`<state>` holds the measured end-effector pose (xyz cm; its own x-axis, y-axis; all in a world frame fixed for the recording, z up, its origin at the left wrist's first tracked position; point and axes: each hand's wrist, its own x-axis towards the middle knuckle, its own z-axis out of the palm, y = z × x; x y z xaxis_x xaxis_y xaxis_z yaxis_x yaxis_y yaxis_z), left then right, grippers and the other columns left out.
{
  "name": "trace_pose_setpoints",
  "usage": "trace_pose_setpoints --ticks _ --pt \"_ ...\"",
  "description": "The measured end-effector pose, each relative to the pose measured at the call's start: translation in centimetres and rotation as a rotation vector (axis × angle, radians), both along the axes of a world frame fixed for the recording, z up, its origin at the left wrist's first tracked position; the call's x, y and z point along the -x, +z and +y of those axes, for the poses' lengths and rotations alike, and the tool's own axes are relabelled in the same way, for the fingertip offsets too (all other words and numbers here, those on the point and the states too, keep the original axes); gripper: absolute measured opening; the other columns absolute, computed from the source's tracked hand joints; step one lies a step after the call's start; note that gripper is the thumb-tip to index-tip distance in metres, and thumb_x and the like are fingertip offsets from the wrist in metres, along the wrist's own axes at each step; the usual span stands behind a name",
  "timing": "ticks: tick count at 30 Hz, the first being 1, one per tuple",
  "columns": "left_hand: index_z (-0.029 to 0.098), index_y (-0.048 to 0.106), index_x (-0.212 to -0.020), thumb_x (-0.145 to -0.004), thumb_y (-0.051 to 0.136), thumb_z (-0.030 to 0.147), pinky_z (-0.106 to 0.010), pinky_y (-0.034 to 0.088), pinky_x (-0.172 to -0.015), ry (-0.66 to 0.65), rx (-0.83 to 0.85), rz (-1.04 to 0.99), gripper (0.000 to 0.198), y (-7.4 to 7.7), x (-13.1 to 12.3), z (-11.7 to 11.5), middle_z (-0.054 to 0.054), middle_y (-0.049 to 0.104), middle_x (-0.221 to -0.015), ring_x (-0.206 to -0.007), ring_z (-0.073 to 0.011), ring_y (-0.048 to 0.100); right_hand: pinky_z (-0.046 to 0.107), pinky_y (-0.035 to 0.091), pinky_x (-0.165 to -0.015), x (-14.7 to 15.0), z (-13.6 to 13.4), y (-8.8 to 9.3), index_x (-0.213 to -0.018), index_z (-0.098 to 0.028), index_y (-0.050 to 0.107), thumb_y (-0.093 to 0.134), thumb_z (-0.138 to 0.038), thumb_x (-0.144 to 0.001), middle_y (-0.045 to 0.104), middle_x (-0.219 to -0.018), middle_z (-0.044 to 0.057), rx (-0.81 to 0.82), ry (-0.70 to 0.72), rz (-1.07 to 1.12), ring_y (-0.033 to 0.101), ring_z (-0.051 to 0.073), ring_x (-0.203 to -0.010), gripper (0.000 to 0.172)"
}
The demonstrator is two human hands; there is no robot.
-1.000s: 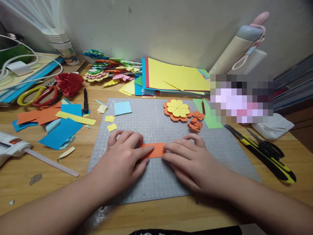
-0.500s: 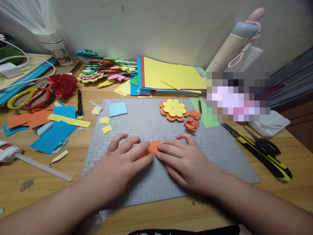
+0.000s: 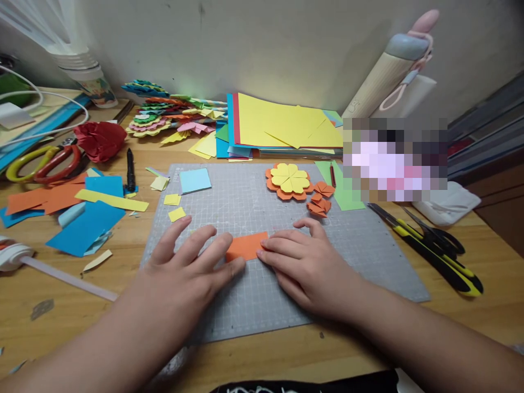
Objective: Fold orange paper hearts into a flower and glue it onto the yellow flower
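Observation:
A small folded orange paper (image 3: 245,246) lies flat on the grey cutting mat (image 3: 254,196). My left hand (image 3: 186,273) rests on the mat just left of the paper, fingers stretched out and spread, the thumb tip near its lower left edge. My right hand (image 3: 305,265) lies flat on the mat with its fingertips pressing on the paper's right end. Further back on the mat sit a yellow and orange paper flower (image 3: 289,181) and some small orange folded pieces (image 3: 321,199).
A stack of coloured sheets (image 3: 282,126) and folded paper flowers (image 3: 164,114) lie at the back. Blue, orange and yellow scraps (image 3: 85,210), scissors (image 3: 41,164) and a black pen (image 3: 130,169) are at the left. A yellow-black knife and scissors (image 3: 434,245) lie right.
My left hand has slid back to the left and spread its fingers, uncovering more of the orange paper. My right hand stays on the paper's right end.

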<state>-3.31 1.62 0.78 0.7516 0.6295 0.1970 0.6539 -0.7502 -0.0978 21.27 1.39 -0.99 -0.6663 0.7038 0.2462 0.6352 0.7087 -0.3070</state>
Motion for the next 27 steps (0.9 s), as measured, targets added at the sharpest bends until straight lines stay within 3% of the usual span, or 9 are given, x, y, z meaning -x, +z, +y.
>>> trace_pose_setpoints --ticks 6,13,17,19,21,25,27 --pt "0.029 0.07 -0.108 -0.079 0.048 0.013 -0.05 0.013 -0.107 -0.027 0.025 0.056 0.039 1.7 0.7 -0.7 -0.006 0.068 -0.108 -0.108 -0.0315 0.052 0.046 0.021 -0.097 0.1 0.0 0.1 -0.107 -0.018 0.065 0.05 -0.014 -0.09 0.07 -0.106 0.003 0.0 -0.009 0.014 0.06 0.021 -0.1 0.023" --pt "0.027 0.071 -0.093 -0.074 0.049 0.008 -0.049 0.012 -0.108 0.038 0.054 0.001 0.035 2.2 0.7 -0.7 -0.004 0.067 -0.096 -0.1 -0.029 0.054 0.046 0.021 -0.096 0.2 0.0 0.1 -0.106 -0.019 0.065 0.051 -0.014 -0.09 0.07 -0.105 0.002 0.014 -0.013 0.023 0.06 0.02 -0.098 0.022" --pt "0.023 0.064 -0.073 -0.087 0.05 0.025 -0.049 0.029 -0.097 0.127 0.21 -0.122 0.019 1.3 -0.1 0.2 -0.003 0.06 -0.083 -0.087 -0.0258 0.053 0.043 0.025 -0.092 0.7 0.6 0.8 -0.099 -0.02 0.066 0.05 -0.014 -0.09 0.069 -0.098 0.001 0.046 -0.004 -0.008 0.06 0.018 -0.092 0.02" --pt "0.02 0.062 -0.091 -0.086 0.057 0.035 -0.049 0.035 -0.09 0.224 0.216 -0.193 0.018 0.3 -0.5 0.7 -0.008 0.058 -0.096 -0.093 -0.0285 0.051 0.041 0.027 -0.09 1.1 1.1 1.3 -0.094 -0.02 0.067 0.051 -0.016 -0.09 0.068 -0.093 0.001 0.073 -0.002 -0.062 0.059 0.018 -0.088 0.017" --pt "0.016 0.057 -0.111 -0.08 0.064 0.042 -0.05 0.037 -0.088 0.295 0.202 -0.228 0.041 -0.7 -0.6 1.2 -0.012 0.054 -0.109 -0.102 -0.0324 0.048 0.041 0.029 -0.089 1.5 1.5 1.6 -0.098 -0.019 0.066 0.054 -0.022 -0.089 0.067 -0.096 0.003 0.087 -0.031 -0.101 0.058 0.02 -0.09 0.015" --pt "0.021 0.058 -0.102 -0.08 0.067 0.037 -0.048 0.037 -0.088 0.264 0.282 -0.252 0.028 -1.5 -0.8 1.6 -0.009 0.053 -0.108 -0.102 -0.0298 0.048 0.044 0.028 -0.093 1.9 1.8 1.3 -0.124 -0.016 0.054 0.064 -0.037 -0.085 0.057 -0.124 0.012 0.046 -0.174 -0.08 0.049 0.028 -0.113 0.046" --pt "0.022 0.057 -0.099 -0.081 0.065 0.03 -0.046 0.036 -0.088 0.232 0.29 -0.276 0.021 -1.4 -0.8 1.5 -0.007 0.054 -0.106 -0.101 -0.0282 0.048 0.044 0.028 -0.092 1.9 1.7 0.9 -0.122 -0.019 0.055 0.064 -0.037 -0.086 0.057 -0.122 0.011 0.051 -0.18 -0.072 0.049 0.027 -0.112 0.041"
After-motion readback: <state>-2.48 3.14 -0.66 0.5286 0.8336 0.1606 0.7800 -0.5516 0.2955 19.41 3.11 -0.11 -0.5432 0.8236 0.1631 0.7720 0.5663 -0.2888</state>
